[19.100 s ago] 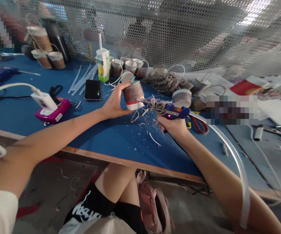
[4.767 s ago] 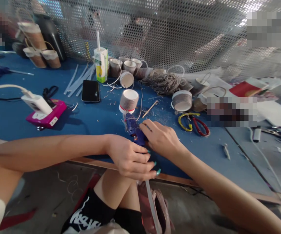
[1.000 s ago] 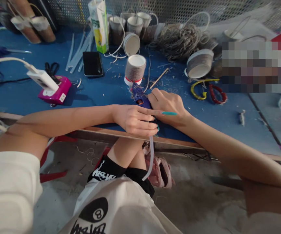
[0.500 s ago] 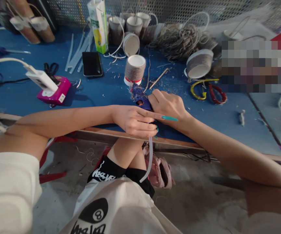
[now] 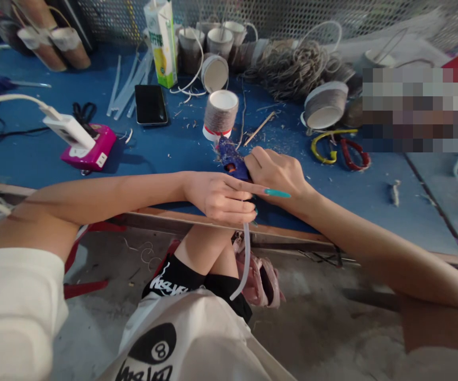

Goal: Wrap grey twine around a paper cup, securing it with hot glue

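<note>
My left hand [image 5: 224,198] is closed near the table's front edge, its index finger stretched to the right. From beneath it hangs a translucent glue stick [image 5: 245,259], bent toward my lap, its upper end hidden by the fingers. My right hand [image 5: 278,172] is wrapped round the rear of a blue glue gun [image 5: 231,156], whose front is covered in fibres. The gun's nozzle points at the base of a cup wound with grey cord [image 5: 221,112], which stands upright and has a red band low down.
A black phone [image 5: 151,105], a pink power adapter [image 5: 89,148], loose glue sticks [image 5: 127,87] and a carton [image 5: 161,45] lie or stand left. Behind are more cups and a cord heap [image 5: 292,69]. Yellow-and-red-handled cutters [image 5: 356,153] lie right.
The glue gun and my right hand have shifted very slightly right. The hanging end of the glue stick has moved a little right and down. My left hand is nearly unchanged.
</note>
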{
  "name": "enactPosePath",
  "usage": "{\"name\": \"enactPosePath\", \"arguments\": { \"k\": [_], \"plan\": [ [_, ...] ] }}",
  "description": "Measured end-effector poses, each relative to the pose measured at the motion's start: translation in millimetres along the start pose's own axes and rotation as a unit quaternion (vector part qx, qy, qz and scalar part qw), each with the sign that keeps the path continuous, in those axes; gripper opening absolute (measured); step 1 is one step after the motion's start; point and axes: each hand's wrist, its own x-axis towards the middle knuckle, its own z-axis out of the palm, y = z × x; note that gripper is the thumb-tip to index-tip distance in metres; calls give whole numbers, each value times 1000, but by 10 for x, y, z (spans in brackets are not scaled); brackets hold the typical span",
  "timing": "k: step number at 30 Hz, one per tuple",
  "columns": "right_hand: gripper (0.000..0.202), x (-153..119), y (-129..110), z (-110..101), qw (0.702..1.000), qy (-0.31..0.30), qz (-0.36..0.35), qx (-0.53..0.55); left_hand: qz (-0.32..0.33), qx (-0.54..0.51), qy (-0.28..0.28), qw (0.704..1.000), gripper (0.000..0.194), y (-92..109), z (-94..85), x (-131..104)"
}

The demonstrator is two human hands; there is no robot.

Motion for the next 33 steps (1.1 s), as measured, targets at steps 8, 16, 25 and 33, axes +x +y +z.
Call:
{"name": "enactPosePath", "arguments": {
  "k": [8,16,25,33],
  "plan": [
    [31,-23,-5,7,1000,5,3,-3,3,22,-3,1000,24,5,0,4],
    [30,-37,9,19,1000,12,16,15,16,63,8,998,23,0,5,14],
    [31,-41,8,-3,999,-2,34,25,39,72,29,996,28,-21,5,-1],
    [34,-30,5,-53,998,-57,39,-7,30,95,17,995,24,-26,30,-9]
  ]
}}
